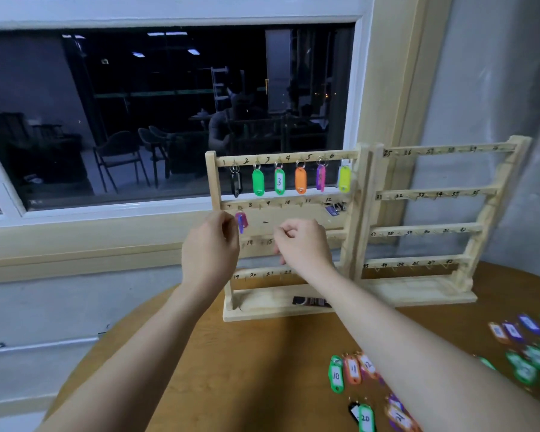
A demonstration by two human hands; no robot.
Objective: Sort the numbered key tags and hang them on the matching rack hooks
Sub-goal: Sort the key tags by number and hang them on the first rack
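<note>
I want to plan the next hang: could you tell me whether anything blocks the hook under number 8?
Nothing visible does. The hook under 8 is bare; the purple tag hangs beside it at 7, by the left hand.

Both hands raised, fingers seemingly curled: left hand (211, 244), right hand (303, 244).

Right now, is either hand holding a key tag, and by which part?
The left hand touches the purple tag hanging under hook 7, at its left edge; whether it pinches it is unclear. The right hand is curled, holding nothing visible.
</note>
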